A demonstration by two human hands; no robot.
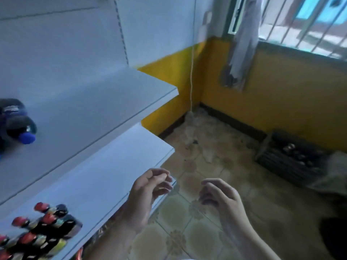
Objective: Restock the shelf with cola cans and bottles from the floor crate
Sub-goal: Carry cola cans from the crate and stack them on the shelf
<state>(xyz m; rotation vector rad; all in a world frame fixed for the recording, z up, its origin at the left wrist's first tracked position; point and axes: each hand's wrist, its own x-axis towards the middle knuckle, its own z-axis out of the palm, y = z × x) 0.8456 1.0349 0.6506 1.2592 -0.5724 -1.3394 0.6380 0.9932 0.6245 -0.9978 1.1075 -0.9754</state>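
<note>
Both of my hands hover empty over the floor, just off the right end of the lower white shelf. My left hand has loosely curled fingers near that shelf's front corner. My right hand is beside it, fingers hanging relaxed. Several dark cola bottles with red caps stand on the lower shelf at the bottom left. Dark bottles with a blue cap sit on the upper shelf at the left edge. The dark slatted floor crate stands against the yellow wall at the right, with dark items inside.
Tiled floor spreads between the shelf unit and the crate. A yellow wall with a barred window runs along the back right. A thin white cord hangs down in the corner. A grey cloth hangs by the window.
</note>
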